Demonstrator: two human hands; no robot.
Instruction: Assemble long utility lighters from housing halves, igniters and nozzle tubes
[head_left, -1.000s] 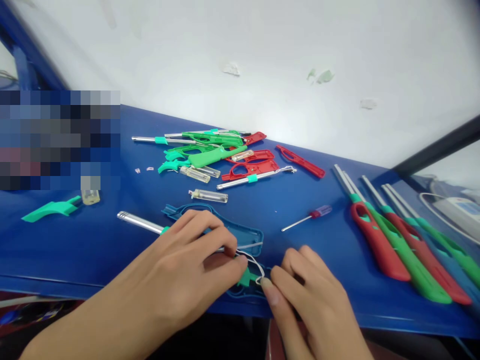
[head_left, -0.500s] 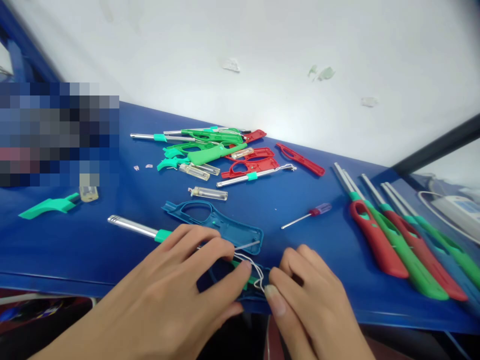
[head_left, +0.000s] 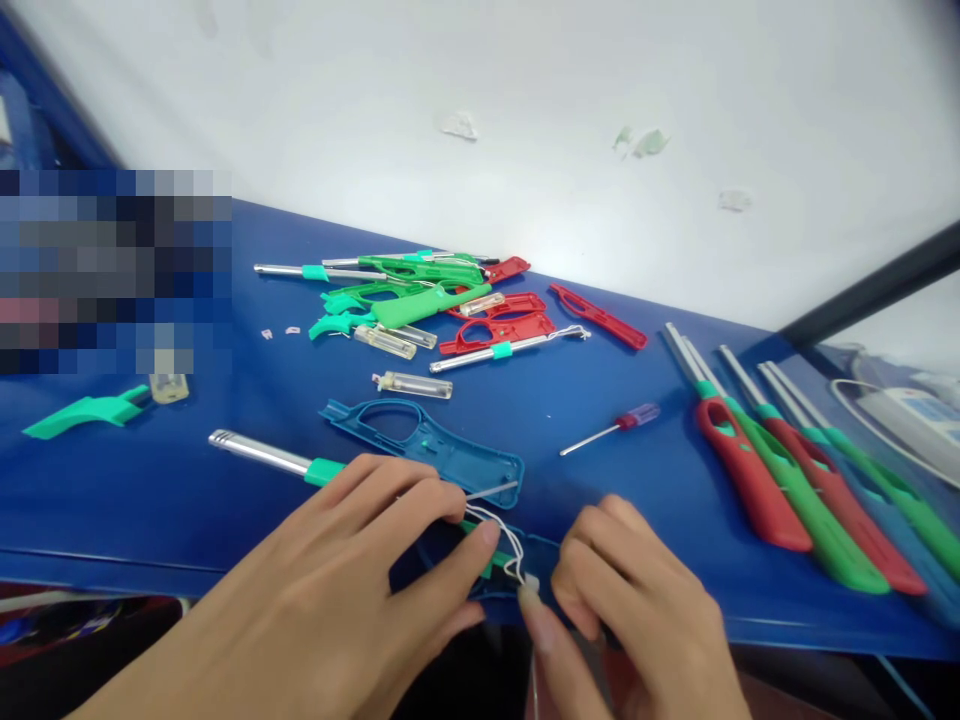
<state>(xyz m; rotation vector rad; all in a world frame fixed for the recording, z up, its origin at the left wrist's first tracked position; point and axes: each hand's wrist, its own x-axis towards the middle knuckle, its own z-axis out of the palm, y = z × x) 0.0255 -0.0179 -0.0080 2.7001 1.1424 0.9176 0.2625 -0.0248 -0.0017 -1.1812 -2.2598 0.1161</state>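
My left hand (head_left: 360,560) is closed over a blue lighter casing half (head_left: 540,552) near the table's front edge. A metal lighter tube (head_left: 262,452) with a green collar sticks out to its left. Under its fingers, a green trigger piece (head_left: 486,552) shows in part, crossed by white wires (head_left: 514,543). My right hand (head_left: 637,590) is at the casing's right end, fingers curled, its thumb tip touching a small whitish part (head_left: 531,583) by the wire ends. What lies inside those curled fingers is hidden. Just beyond, another blue casing half (head_left: 469,458) lies with its inside up.
Green and red casing parts (head_left: 431,305) and clear fuel tanks (head_left: 416,385) lie further back. A screwdriver (head_left: 611,430) rests right of centre. Several assembled lighters (head_left: 754,475) line the right side. At left are a green trigger (head_left: 86,412) and another tank (head_left: 169,387).
My right hand's curled fingers have shifted slightly right, away from the casing, uncovering the whitish part at the thumb tip. My left hand stays nearly in place.
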